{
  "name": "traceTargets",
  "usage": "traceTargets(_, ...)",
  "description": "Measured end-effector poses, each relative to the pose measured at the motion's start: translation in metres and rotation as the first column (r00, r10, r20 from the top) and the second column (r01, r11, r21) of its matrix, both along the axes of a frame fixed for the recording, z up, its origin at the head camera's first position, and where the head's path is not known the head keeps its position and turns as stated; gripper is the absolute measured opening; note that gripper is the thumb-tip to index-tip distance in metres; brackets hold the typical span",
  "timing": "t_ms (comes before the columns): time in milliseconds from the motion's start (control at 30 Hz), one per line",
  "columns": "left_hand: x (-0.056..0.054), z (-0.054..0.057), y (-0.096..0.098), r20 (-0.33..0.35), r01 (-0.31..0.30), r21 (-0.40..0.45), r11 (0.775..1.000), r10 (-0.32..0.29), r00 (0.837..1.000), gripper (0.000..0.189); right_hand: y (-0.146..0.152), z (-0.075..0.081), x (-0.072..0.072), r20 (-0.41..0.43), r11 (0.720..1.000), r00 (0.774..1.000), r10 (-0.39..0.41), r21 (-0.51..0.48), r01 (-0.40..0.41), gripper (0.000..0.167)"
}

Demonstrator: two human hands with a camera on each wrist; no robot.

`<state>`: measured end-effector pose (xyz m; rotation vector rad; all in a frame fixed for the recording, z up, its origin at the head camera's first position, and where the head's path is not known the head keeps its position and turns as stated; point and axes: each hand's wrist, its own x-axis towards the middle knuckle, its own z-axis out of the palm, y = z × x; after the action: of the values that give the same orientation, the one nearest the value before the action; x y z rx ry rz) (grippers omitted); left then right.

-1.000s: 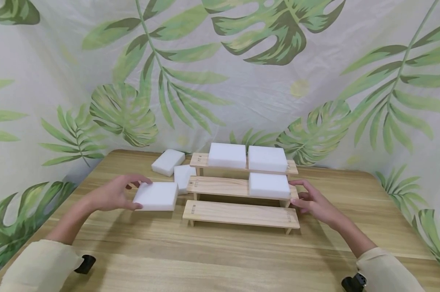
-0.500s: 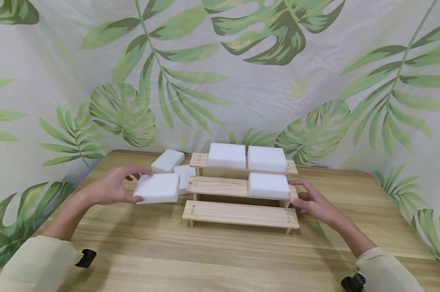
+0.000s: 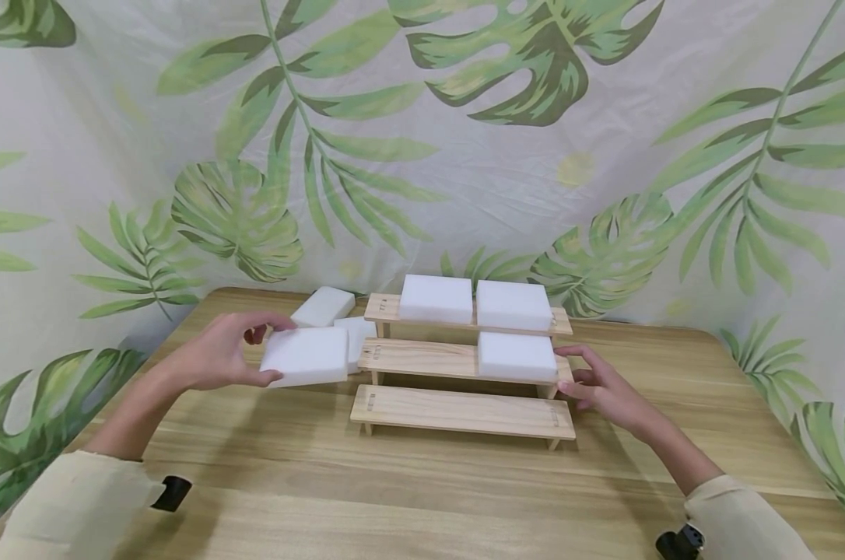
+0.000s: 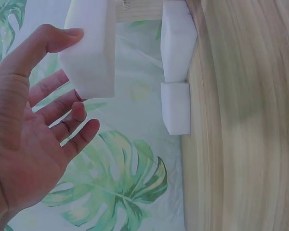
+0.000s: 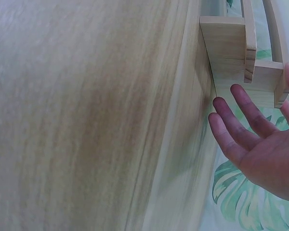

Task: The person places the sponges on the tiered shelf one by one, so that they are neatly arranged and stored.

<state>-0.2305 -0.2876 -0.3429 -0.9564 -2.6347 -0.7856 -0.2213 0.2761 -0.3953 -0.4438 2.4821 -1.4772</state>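
My left hand [image 3: 219, 354] pinches a white foam block [image 3: 306, 354] between thumb and fingers, above the table and left of a three-tier wooden stand [image 3: 457, 411]. In the left wrist view the thumb lies on the held block's face, while the lower fingers are spread. My right hand [image 3: 604, 389] holds the right end of the middle tier, thumb in front and index finger behind. Its other fingers extend beneath, as the right wrist view shows. Two white blocks [image 3: 436, 297] sit on the top tier. Another white block [image 3: 517, 355] rests at the right of the middle tier.
Two more foam blocks lie on the table behind the held one: a far block [image 3: 323, 306] and a nearer block [image 3: 358, 336], partly covered. The wooden table [image 3: 408, 498] meets a leaf-patterned cloth [image 3: 366, 155] at the back.
My left hand has lifted the foam block away from me and slightly up, then a little to the right. My right hand stays at the stand's end.
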Motion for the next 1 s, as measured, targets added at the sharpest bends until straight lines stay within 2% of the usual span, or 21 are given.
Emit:
traceTargets(200,0.003,0.007,0.008,0.009,-0.005,-0.024,1.000,0.006,1.000,0.058,0.000,0.000,0.000,0.000,1.000,1.000,0.002,0.002,-0.002,0.060)
traceTargets(367,0.005,0.012,0.015,-0.011,0.001,-0.046,0.999,-0.002,1.000,0.061,0.000,0.000,0.000,0.001,1.000,1.000,0.002,-0.001,-0.002,0.060)
traceTargets(667,0.003,0.013,0.031,-0.024,0.086,-0.012,0.996,-0.086,0.996,0.057,0.001,0.000,0.001,0.000,1.000,1.000,0.000,0.016,0.000,0.059)
traceTargets(1000,-0.004,0.009,0.051,0.022,0.144,0.030,0.989,-0.145,0.989,0.054,0.001,0.000,0.000,-0.001,1.000,1.000,0.001,0.005,-0.001,0.059)
